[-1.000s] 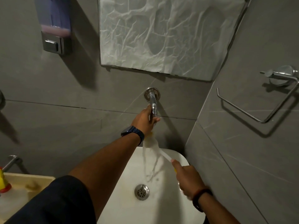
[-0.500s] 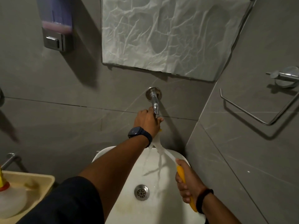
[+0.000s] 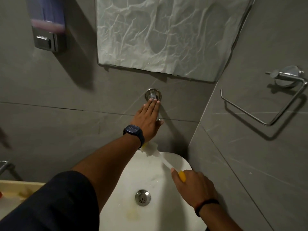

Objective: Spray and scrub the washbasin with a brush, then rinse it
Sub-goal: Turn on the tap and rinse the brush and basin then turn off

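The white washbasin [image 3: 180, 161] sits in the corner, with a metal drain [image 3: 142, 197] and a yellowish stain near its front. My right hand [image 3: 191, 187] grips the yellow handle of a brush [image 3: 150, 148]; its white head lies at the basin's back rim, just under my left wrist. My left hand [image 3: 146, 119], with a dark watch on the wrist, lies flat with straight fingers on top of the wall tap [image 3: 152, 95], hiding the spout. I see no stream of water.
A mirror covered with crumpled white paper [image 3: 158, 34] hangs above the tap. A soap dispenser [image 3: 48, 30] is on the wall at upper left, a metal towel ring [image 3: 266, 105] on the right wall. A beige tray [image 3: 16, 185] and another tap [image 3: 5, 165] are at lower left.
My left hand has gone from gripping the spout to lying flat along the top of the tap. The water stream has stopped. The brush head has risen to the basin's back rim.
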The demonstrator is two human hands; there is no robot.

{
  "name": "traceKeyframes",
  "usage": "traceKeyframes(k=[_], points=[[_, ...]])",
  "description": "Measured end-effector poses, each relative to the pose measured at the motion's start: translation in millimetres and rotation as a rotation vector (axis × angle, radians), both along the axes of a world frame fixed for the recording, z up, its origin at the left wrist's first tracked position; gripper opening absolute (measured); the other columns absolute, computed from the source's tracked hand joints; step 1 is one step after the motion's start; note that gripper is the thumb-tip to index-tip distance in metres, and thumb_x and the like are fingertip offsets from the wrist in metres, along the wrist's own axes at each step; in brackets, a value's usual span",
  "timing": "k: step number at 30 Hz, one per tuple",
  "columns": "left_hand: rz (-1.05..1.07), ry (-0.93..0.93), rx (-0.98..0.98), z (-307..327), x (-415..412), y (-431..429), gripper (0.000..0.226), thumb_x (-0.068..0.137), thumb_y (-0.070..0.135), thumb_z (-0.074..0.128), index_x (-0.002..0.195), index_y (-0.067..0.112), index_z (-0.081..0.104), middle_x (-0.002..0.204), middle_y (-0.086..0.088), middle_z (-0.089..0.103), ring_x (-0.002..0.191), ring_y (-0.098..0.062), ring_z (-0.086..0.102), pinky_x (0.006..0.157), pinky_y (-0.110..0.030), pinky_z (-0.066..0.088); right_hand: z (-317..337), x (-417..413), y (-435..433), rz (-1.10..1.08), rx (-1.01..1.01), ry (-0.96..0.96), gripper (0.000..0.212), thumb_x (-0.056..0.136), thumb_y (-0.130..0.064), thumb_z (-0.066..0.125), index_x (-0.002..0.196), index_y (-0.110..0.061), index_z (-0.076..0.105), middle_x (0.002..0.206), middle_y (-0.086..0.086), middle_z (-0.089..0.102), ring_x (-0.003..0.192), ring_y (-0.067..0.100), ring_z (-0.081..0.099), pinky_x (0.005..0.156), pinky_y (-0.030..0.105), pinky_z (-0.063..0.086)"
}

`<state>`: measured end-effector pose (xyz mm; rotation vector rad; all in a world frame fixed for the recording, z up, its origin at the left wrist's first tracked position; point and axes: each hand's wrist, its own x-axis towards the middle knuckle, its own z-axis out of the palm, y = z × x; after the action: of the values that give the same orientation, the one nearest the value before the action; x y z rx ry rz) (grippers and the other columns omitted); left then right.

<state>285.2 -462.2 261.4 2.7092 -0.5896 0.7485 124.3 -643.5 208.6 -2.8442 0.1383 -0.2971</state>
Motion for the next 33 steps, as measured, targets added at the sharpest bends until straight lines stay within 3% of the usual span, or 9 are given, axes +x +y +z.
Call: traceKeyframes(k=[9, 18, 24, 33], points=[[-0.023, 0.065, 0.035, 4, 2, 3, 0.069, 0.095, 0.045, 0.032, 0.145, 0.015, -0.004, 0.157, -0.010, 0.002, 0.143, -0.024, 0.002, 0.113, -0.037, 0.007, -1, 8, -3, 0.012, -0.016, 0.007, 0.061, 0.088, -0.065, 0.033, 0.047, -0.020, 0.040, 0.043, -0.006, 0.040, 0.042, 0.007, 0.039, 0.043, 0.019, 0.030], [-0.018, 0.083, 0.017, 6, -2, 2, 0.069, 0.095, 0.043, 0.034, 0.145, 0.014, -0.004, 0.157, -0.010, 0.001, 0.143, -0.023, 0.002, 0.113, -0.036, 0.006, -3, 9, -6, -0.009, -0.025, 0.005, 0.061, 0.088, -0.065, 0.036, 0.047, -0.019, 0.042, 0.045, -0.005, 0.045, 0.043, 0.008, 0.043, 0.042, 0.020, 0.027], [-0.017, 0.099, -0.001, 6, -4, 1, 0.070, 0.096, 0.041, 0.034, 0.144, 0.014, -0.008, 0.157, -0.010, -0.002, 0.143, -0.023, 0.002, 0.115, -0.037, 0.008, 0, 9, -9, -0.017, -0.012, 0.011, 0.061, 0.086, -0.065, 0.038, 0.046, -0.019, 0.040, 0.047, -0.004, 0.045, 0.049, 0.017, 0.049, 0.048, 0.023, 0.036], [-0.027, 0.100, -0.029, 5, -7, 1, 0.071, 0.096, 0.040, 0.034, 0.144, 0.013, -0.011, 0.156, -0.011, -0.006, 0.143, -0.023, 0.000, 0.114, -0.035, 0.004, 5, 13, -14, -0.029, -0.030, -0.010, 0.063, 0.084, -0.067, 0.041, 0.045, -0.018, 0.045, 0.045, -0.004, 0.050, 0.043, 0.012, 0.047, 0.044, 0.022, 0.035]])
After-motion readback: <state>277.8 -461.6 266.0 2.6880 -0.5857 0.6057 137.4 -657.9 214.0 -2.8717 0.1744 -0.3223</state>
